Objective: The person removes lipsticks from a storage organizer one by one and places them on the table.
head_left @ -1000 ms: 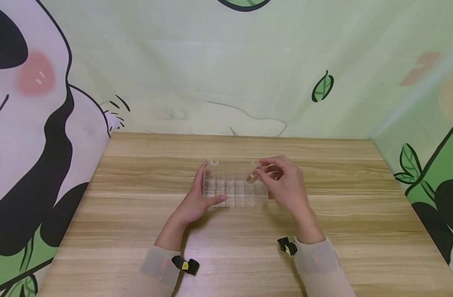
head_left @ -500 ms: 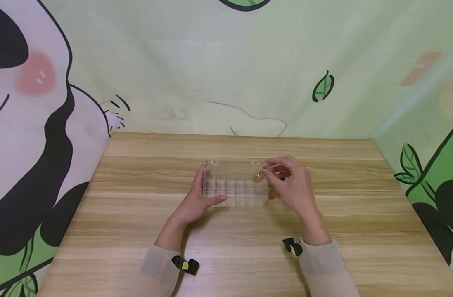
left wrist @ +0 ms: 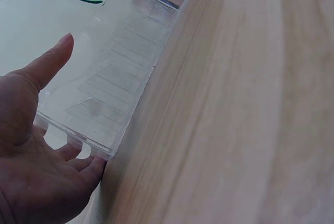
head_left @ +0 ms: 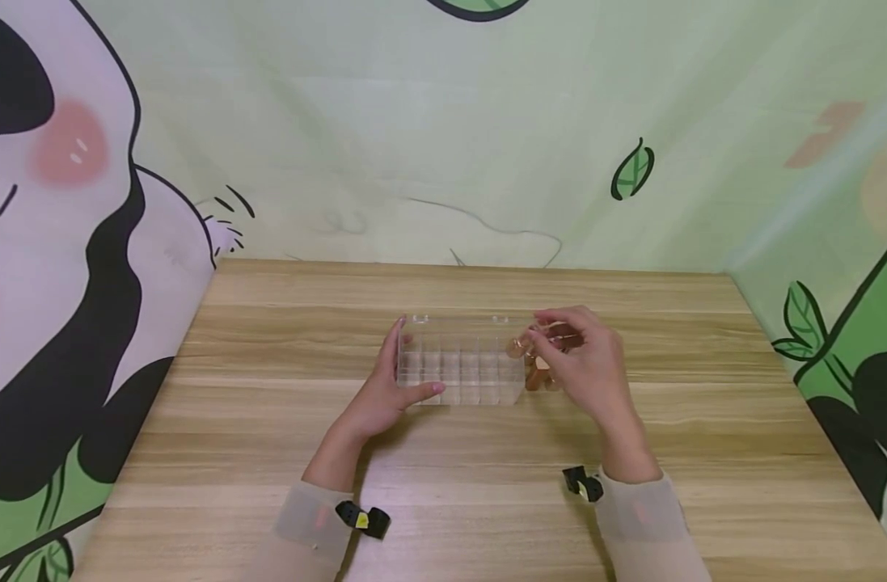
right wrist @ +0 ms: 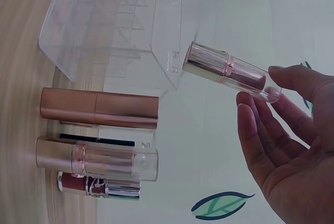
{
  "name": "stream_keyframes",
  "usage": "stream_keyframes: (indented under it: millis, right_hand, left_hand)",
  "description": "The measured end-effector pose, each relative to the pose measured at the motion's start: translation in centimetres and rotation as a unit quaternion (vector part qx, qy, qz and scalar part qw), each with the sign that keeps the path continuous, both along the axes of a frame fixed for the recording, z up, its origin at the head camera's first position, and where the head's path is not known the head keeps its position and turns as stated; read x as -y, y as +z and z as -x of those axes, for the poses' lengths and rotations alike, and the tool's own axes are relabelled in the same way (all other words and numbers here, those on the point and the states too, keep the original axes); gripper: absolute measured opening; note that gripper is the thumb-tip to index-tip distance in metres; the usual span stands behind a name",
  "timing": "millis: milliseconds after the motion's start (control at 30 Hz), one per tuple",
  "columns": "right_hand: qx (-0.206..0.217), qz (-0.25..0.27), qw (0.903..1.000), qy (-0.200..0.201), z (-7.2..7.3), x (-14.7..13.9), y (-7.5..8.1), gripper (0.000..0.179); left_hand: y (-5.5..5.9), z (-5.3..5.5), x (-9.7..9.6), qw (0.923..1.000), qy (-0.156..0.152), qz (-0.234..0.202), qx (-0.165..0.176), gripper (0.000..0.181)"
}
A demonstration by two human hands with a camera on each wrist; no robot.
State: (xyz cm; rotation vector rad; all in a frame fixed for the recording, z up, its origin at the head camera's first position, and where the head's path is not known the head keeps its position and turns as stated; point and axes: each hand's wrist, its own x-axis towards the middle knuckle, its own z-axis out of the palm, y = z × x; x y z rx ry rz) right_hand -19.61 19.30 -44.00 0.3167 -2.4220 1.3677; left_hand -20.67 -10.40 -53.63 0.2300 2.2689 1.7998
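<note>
A clear plastic lipstick organizer (head_left: 461,376) with rows of compartments stands on the table. My left hand (head_left: 378,400) holds it at the left end, thumb along the front and fingers round the side, as the left wrist view shows. Between thumb and fingertips my right hand (head_left: 592,372) pinches a lipstick (right wrist: 227,71) by its clear cap; its shiny metallic base points toward the organizer. In the head view this lipstick overlaps the organizer's upper right corner. Below it in the right wrist view stand a copper-coloured lipstick tube (right wrist: 99,108) and another clear-capped lipstick (right wrist: 96,158).
A dark red tube with a silver part (right wrist: 99,185) stands in the same cluster, close to the organizer's right end. A thin black item (right wrist: 96,140) is partly hidden among the tubes. Behind the wooden table (head_left: 268,469) rises a printed wall cloth (head_left: 341,145).
My right hand has moved right with the lipstick, from over the organizer to its right end, uncovering more of the standing tubes. The left hand and organizer have stayed put.
</note>
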Motion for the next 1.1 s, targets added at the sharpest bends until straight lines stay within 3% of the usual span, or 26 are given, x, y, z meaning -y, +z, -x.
stream_keyframes:
  millis: [1100]
  right_hand:
    - [-0.018, 0.003, 0.9998, -0.011, 0.2, -1.7, -0.2, 0.020]
  left_hand:
    - [-0.4, 0.1, 0.1, 1.0000, -0.001, 0.002, -0.001, 0.123]
